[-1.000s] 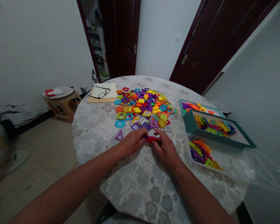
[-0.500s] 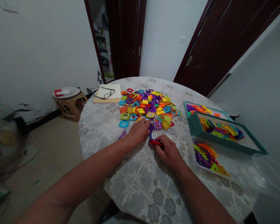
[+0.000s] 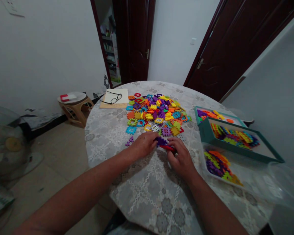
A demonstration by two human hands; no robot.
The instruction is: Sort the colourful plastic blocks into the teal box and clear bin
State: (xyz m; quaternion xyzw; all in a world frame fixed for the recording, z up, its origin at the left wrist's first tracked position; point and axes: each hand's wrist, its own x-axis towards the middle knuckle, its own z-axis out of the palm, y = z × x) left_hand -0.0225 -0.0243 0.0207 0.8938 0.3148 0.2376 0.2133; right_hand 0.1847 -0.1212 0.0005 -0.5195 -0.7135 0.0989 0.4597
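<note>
A heap of small plastic interlocking tiles (image 3: 156, 114) in many colours lies on the round table (image 3: 142, 192) with its lace-patterned cloth. Just in front of the heap, my left hand (image 3: 144, 145) pinches a purple tile (image 3: 161, 141) with curled fingers. My right hand (image 3: 180, 156) is closed on a red tile piece (image 3: 168, 148), pressed against the purple one. A lone purple triangle tile (image 3: 129, 141) lies left of my left hand.
A teal box (image 3: 245, 148) and its lid (image 3: 198, 112) hold sorted tiles at the right, with a clear plastic tray (image 3: 235, 173) of tiles in front. Glasses (image 3: 112, 98) rest on a notepad at the back. A stool (image 3: 74, 107) and a fan (image 3: 7, 143) stand left.
My left hand reached to the heap's edge, then drew back with a purple tile to meet my right hand, which stayed on the red piece. The camera shifted slightly left.
</note>
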